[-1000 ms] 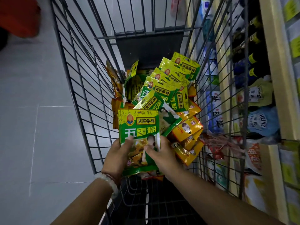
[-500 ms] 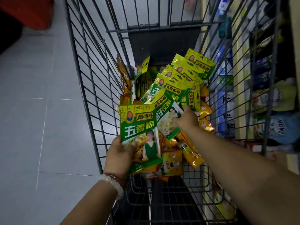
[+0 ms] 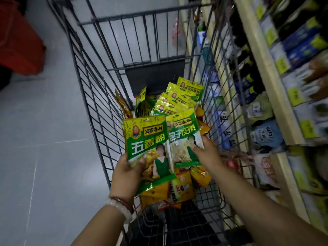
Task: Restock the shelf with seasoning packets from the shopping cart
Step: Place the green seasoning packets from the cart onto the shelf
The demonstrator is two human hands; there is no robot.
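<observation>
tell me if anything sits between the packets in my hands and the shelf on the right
Yes: the shopping cart's right wire wall stands between the shelf and both packets, the one in the left hand and the one in the right hand. They must be lifted over its rim.

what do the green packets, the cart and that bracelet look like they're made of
Green packets: probably thin glossy plastic film; crinkled, with glare streaks.
Cart: looks like dark coated metal wire; thin rigid bars forming a grid.
Bracelet on the left wrist: pale, translucent round beads, possibly stone or glass; cannot tell which.
</observation>
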